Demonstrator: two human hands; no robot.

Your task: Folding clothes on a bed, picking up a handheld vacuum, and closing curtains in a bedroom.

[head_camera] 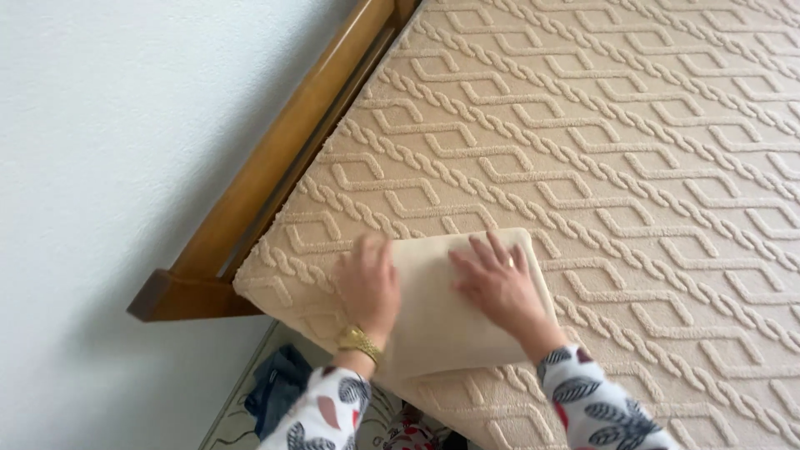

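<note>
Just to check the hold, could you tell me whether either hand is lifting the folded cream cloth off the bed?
No, the left hand and right hand press flat on the folded cream cloth, which lies on the patterned bed cover.

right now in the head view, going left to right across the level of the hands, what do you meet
white wall → wooden bed frame end → left hand → smooth beige folded cloth → right hand → cable-patterned beige bedcover
</note>
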